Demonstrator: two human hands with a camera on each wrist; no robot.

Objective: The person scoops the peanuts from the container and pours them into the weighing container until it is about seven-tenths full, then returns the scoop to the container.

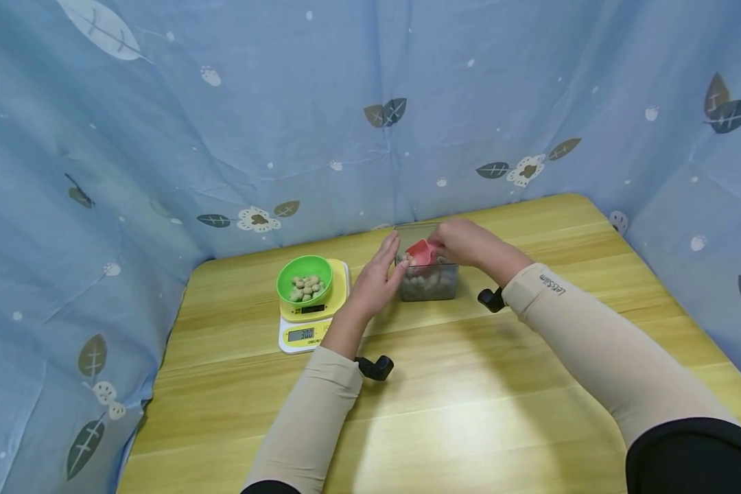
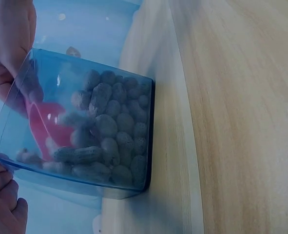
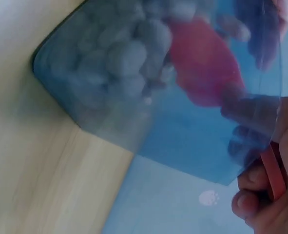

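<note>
A clear, bluish plastic container (image 1: 429, 283) partly filled with unshelled peanuts (image 2: 115, 122) stands on the table. My right hand (image 1: 469, 243) reaches over its right side and grips the handle of a red scoop (image 1: 421, 252). The scoop's bowl is down inside among the peanuts, seen through the wall in both wrist views. My left hand (image 1: 373, 278) holds the container's left wall at the rim, thumb over the edge and fingers along the outside. Left of that hand, a green bowl (image 1: 304, 266) with several peanuts sits on a yellow and white kitchen scale (image 1: 339, 288), its display reading about 30.0.
The wooden table (image 1: 444, 418) runs back to a blue patterned curtain (image 1: 321, 116) behind and at both sides. My left forearm passes close to the scale's front right corner. Black wrist cameras (image 1: 375, 368) stick out from both wrists.
</note>
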